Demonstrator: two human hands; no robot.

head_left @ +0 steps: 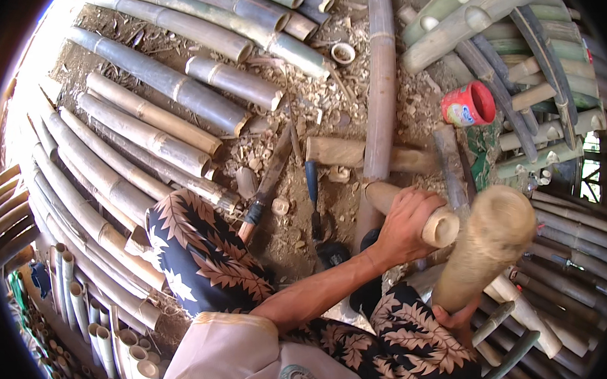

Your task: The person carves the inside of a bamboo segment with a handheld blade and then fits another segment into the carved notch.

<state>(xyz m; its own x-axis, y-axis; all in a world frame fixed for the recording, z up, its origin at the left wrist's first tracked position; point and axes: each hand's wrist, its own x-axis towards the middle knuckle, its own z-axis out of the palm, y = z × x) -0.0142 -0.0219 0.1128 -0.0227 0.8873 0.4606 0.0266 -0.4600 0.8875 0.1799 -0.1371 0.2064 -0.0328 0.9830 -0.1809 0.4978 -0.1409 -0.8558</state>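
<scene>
You are sitting in an open-air bamboo workshop, on bare dirt ground (299,238) littered with chips and shavings (326,99). Cut bamboo poles (167,80) lie stacked along the left and upper edges of the ground, greener ones (486,8) piled at the upper right corner. Short sawn tubes (106,344) stand bundled at the lower left. A long-bladed knife (266,188) and a blue-handled chisel (312,189) rest in the middle, near a red plastic cup (469,104).
</scene>
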